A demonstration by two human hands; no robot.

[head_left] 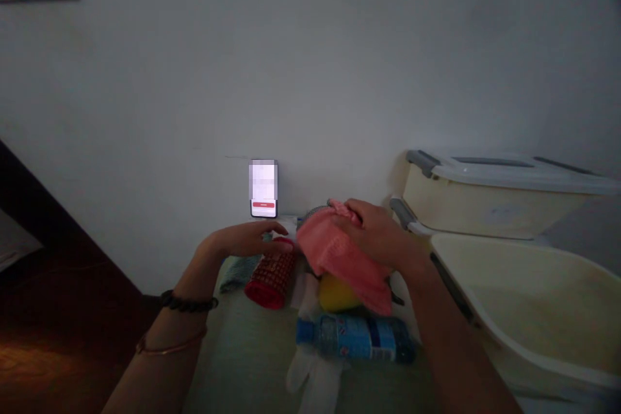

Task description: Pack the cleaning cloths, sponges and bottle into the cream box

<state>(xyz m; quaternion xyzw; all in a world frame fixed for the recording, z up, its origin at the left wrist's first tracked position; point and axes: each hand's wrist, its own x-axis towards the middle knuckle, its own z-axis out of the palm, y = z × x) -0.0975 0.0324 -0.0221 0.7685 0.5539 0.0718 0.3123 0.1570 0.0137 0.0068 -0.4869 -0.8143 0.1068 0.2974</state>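
Observation:
My right hand (376, 233) is closed on a pink cloth (323, 242), gripping its upper end, and the rest of the cloth hangs down in folds. Part of a yellow thing (334, 294) shows beneath the cloth; its kind is hidden. My left hand (247, 238) reaches over the far end of a dark red patterned roll-shaped thing (272, 278), fingers apart; whether they touch it I cannot tell. A bottle (361, 337) with a blue cap and label lies on its side in front, across a white glove (315, 378).
A lit phone (263, 187) leans upright against the wall. A grey-green cloth (237, 275) lies at the left of the table (242, 362). On the right stand an open cream bin (524, 246) and a lidded box (490, 200) behind it.

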